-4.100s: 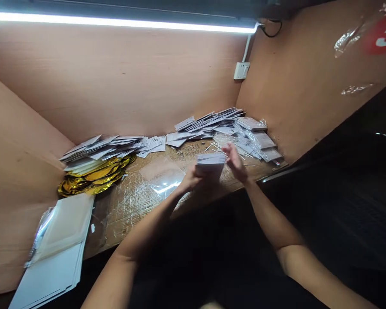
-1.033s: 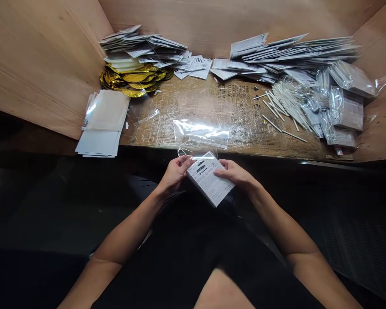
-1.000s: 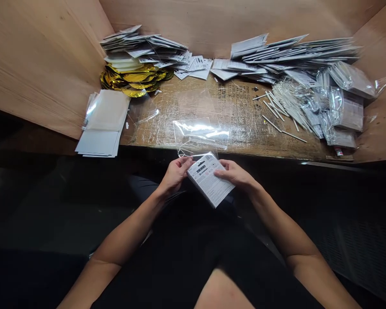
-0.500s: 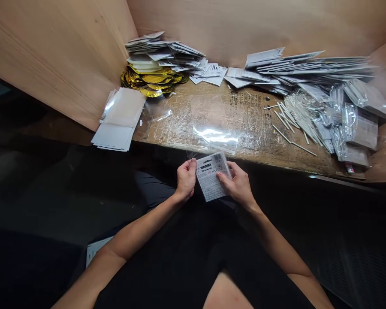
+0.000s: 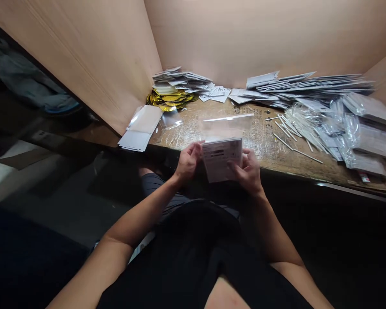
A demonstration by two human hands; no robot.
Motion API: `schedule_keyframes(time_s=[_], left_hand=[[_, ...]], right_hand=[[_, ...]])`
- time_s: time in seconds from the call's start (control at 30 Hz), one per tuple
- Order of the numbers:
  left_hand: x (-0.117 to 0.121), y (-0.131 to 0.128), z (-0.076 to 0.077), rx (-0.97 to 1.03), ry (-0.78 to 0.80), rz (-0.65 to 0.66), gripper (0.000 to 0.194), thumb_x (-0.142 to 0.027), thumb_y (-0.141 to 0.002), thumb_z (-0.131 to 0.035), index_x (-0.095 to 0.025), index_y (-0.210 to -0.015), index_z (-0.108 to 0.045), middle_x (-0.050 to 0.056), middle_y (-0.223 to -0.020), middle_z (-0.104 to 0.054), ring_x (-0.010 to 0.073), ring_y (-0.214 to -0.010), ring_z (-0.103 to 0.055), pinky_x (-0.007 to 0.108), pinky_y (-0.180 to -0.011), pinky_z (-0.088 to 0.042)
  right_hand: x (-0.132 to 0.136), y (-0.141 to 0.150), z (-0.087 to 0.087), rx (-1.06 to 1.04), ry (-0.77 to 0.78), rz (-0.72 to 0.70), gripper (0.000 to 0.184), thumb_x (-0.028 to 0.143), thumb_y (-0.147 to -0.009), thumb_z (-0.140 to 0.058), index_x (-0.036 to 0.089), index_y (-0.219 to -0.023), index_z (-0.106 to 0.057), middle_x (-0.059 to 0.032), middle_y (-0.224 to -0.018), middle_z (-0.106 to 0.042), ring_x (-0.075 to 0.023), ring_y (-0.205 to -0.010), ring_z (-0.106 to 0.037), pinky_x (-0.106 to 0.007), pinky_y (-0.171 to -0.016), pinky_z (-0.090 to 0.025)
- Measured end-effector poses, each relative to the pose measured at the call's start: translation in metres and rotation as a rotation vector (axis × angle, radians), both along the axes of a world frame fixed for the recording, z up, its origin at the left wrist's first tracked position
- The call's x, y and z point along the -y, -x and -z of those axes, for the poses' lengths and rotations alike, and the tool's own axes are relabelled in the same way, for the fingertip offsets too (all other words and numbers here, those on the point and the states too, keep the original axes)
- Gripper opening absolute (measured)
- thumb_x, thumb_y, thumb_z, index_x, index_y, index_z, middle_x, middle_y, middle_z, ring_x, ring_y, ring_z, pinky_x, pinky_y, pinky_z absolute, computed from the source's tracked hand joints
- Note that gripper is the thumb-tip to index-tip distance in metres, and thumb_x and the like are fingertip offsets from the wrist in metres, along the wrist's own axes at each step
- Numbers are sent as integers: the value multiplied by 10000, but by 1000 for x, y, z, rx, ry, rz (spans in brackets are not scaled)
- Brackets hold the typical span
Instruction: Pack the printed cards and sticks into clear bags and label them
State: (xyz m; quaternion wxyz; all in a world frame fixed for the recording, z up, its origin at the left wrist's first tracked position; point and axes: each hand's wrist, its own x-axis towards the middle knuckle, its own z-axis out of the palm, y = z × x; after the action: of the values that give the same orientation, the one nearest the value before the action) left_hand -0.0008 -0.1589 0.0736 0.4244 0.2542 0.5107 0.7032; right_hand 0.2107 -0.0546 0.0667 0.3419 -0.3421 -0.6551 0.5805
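A printed packaging card [image 5: 219, 168], white with dark text, is held between my hands just in front of the bench edge. It is slightly blurred. My right hand [image 5: 250, 172] grips its right side, thumb across the printed face and fingers behind. My left hand [image 5: 187, 163] is closed at the upper left corner, thumb and fingertips pinching the edge. Clear plastic sleeves [image 5: 227, 124] lie on the bench just beyond the card, glinting in the light. I cannot tell whether the card sits inside a clear sleeve.
White cards [image 5: 138, 135] are stacked at the bench's left end, near gold foil pieces [image 5: 169, 102]. Printed card piles [image 5: 312, 83] line the back wall. White sticks [image 5: 304, 128] and plastic-wrapped bundles [image 5: 369, 135] lie on the right. Wooden panels [image 5: 116, 56] enclose the bench.
The view has shifted, so the bench sits lower in the picture. The card has been raised towards the bench edge and its top edge is more level. Both hands still hold it.
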Motion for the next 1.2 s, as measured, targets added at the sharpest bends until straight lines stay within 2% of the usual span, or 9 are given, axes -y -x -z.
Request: schedule_keyframes(time_s=[0.1,0.2,0.37,0.53,0.67,0.73,0.83,0.97,1.2], left_hand=[[-32,16,-32,-95,-148,114,770,-730,-753,-909,-180,-1278,-784,55,-967,-787,214,-926,-759,367,-875,-625],[-73,18,-47,-164,-244,205,824,-744,-714,-925,-177,-1296,-790,70,-1016,-820,239,-975,-775,416,-964,-615],[-133,4,-17,-369,-301,86,615,-640,-814,-900,-191,-1226,-818,108,-1190,-837,289,-1223,-749,438,-1118,-557],[-163,5,14,-507,-210,157,416,-482,-846,-888,-185,-1130,-824,87,-1158,-845,232,-1144,-775,381,-1117,-553],[-172,9,5,-453,-179,269,488,-444,-782,-932,-172,-1162,-791,102,-1177,-833,232,-1164,-770,381,-1118,-553],[-171,6,1,-450,-158,269,538,-414,-767,-948,-177,-1214,-769,100,-1194,-822,234,-1190,-762,372,-1109,-554],[-163,-3,7,-555,-105,153,486,-387,-813,-920,-201,-1238,-773,69,-1127,-820,242,-1153,-758,359,-1067,-564],[-153,-12,22,-689,-27,-11,234,-409,-898,-849,-226,-1043,-831,60,-975,-808,262,-1049,-756,363,-1009,-577],[-146,-25,10,-584,-101,-48,350,-439,-909,-847,-245,-1199,-817,83,-1220,-815,272,-1145,-772,433,-1094,-581]], right_hand=[[-24,-1,-12,-85,-56,38,821,675,-808,-873,358,-1409,-412,-58,-1136,-787,-331,-1098,-735,-444,-888,-603],[-57,2,-16,-158,-143,107,792,648,-831,-844,345,-1416,-404,-68,-1164,-769,-320,-1115,-726,-449,-937,-599],[-119,5,10,-99,-264,145,721,599,-816,-811,252,-1349,-471,-132,-1215,-737,-323,-1155,-706,-511,-1054,-579],[-151,-9,25,15,-189,49,682,564,-744,-836,253,-1275,-544,-111,-1201,-740,-297,-1072,-713,-489,-1008,-593],[-163,-17,12,-130,-180,-11,801,581,-749,-886,282,-1383,-499,-95,-1356,-673,-287,-1247,-658,-430,-1106,-546],[-164,-14,10,-168,-194,23,771,617,-807,-844,275,-1394,-480,-80,-1283,-668,-282,-1228,-649,-432,-1152,-520],[-162,-7,14,-170,-205,17,720,608,-855,-804,246,-1392,-488,-65,-1153,-672,-274,-1121,-659,-452,-1143,-531],[-160,-10,18,-156,-220,7,620,511,-873,-809,243,-1387,-588,-69,-1160,-703,-283,-1144,-652,-423,-1107,-539],[-169,-14,10,-95,-213,-29,446,447,-837,-827,259,-1222,-704,-48,-1029,-725,-274,-990,-669,-405,-1009,-551]])
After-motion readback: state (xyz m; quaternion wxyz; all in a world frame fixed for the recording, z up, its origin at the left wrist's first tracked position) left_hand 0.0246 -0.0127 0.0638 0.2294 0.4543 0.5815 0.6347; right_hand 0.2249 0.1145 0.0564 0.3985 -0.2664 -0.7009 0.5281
